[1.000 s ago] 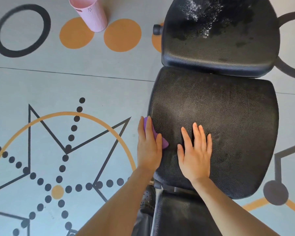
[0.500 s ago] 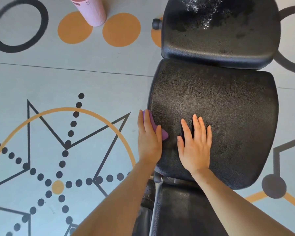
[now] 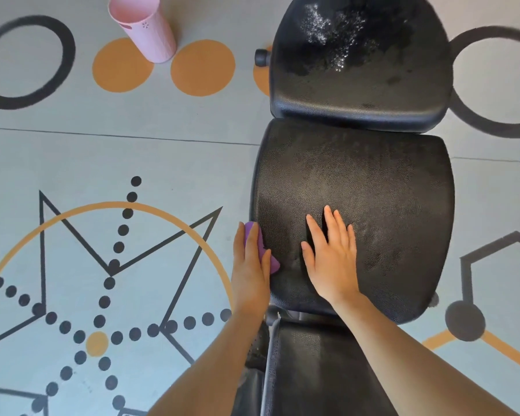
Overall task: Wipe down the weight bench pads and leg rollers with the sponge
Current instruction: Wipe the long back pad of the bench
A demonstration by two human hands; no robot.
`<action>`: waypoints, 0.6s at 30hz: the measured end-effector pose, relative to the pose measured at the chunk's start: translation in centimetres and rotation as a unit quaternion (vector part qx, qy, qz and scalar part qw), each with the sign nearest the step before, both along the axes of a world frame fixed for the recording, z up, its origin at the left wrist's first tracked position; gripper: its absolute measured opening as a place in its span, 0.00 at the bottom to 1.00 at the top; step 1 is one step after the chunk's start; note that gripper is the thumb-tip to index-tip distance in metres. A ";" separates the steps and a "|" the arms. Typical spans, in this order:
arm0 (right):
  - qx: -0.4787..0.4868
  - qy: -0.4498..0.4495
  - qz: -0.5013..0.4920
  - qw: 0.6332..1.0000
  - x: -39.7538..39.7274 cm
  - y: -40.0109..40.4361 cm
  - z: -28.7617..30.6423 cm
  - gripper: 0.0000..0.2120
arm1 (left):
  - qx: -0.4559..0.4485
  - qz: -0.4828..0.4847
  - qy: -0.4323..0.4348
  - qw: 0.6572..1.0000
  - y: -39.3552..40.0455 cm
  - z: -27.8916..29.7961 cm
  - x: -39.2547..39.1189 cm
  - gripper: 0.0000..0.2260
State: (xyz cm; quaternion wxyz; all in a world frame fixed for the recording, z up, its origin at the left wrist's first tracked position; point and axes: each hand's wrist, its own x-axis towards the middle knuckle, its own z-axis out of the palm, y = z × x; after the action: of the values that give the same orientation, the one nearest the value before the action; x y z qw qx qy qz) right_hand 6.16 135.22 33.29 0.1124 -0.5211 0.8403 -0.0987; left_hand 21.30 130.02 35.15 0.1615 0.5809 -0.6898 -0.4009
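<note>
The black weight bench runs down the right half of the view. Its middle pad point(image 3: 373, 187) lies under both hands, and the far pad point(image 3: 360, 94) shows wet, foamy streaks. My left hand point(image 3: 251, 271) holds a purple sponge point(image 3: 274, 265) against the left edge of the middle pad, fingers laid over it and thumb at its side. Most of the sponge is hidden under the hand. My right hand point(image 3: 330, 256) rests flat on the middle pad with fingers spread. A nearer pad point(image 3: 309, 370) lies between my forearms.
A pink cylindrical container point(image 3: 146, 28) stands on the floor at the top left. The grey floor point(image 3: 102, 145) is painted with orange and black shapes. A small black knob point(image 3: 261, 57) sticks out at the left of the far pad.
My left hand has slid the sponge a little toward me along the pad's left edge. My right hand stays flat on the pad.
</note>
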 end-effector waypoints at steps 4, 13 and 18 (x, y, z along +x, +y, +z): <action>0.024 -0.003 0.020 0.999 -0.8 0.4 3.9 0.25 | -0.036 -0.017 0.000 0.999 -1.7 3.7 -1.2 0.23; 0.015 0.031 -0.004 0.999 -5.7 1.4 13.8 0.24 | -0.075 -0.080 0.033 0.993 -3.1 13.5 -6.6 0.21; 0.002 0.046 0.016 0.999 -10.7 2.7 16.5 0.24 | -0.100 -0.060 0.003 0.993 -1.2 17.4 -11.2 0.24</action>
State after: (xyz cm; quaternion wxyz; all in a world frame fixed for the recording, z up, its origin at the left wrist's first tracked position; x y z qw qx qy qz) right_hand -4.52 137.92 49.80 0.0766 -0.5384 0.8362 -0.0715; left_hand 10.09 128.80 52.54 0.1964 0.5183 -0.7594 -0.3408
